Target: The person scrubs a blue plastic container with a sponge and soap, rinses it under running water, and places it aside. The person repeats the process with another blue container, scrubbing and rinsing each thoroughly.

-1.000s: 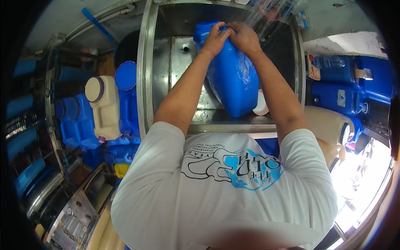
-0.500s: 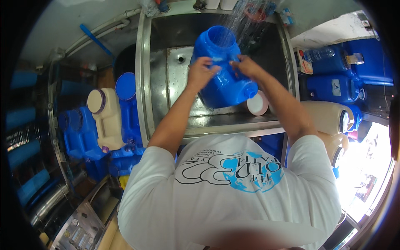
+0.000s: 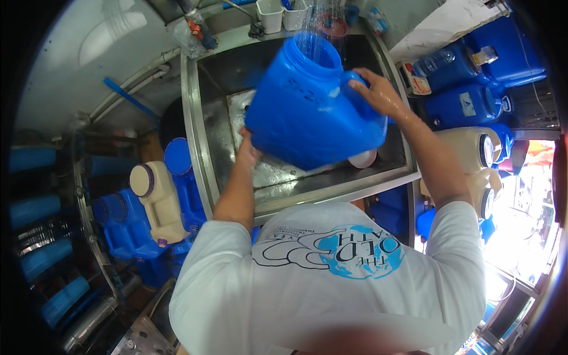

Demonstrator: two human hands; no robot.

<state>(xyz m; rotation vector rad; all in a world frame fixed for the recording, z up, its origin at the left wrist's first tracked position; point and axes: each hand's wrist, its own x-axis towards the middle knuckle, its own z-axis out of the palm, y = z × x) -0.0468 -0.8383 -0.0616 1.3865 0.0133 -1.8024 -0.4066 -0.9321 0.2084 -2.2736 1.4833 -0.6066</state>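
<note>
A large blue plastic water jug (image 3: 307, 118) is held tilted over the steel sink (image 3: 194, 130), its wide uncapped mouth facing the far side. Streams of water (image 3: 319, 23) fall from above into that mouth. My right hand (image 3: 378, 94) is wrapped round the jug's handle at the upper right. Against the lower left side, my left hand (image 3: 247, 148) presses and bears the jug; part of its fingers is hidden behind the jug. Under the jug's right lower edge, a round pale pinkish-white thing (image 3: 362, 159) shows partly in the sink.
Left of the sink stand a cream jug (image 3: 160, 204) and several blue jugs (image 3: 127, 222). More blue containers (image 3: 467, 109) and cream jugs (image 3: 461, 148) line the right side. White baskets (image 3: 270, 16) and a red-handled valve (image 3: 195, 28) are at the far edge.
The jug has been turned and raised, and water now runs into its mouth. My left hand went from its upper side to its lower left; my right hand took the handle. The view shifted.
</note>
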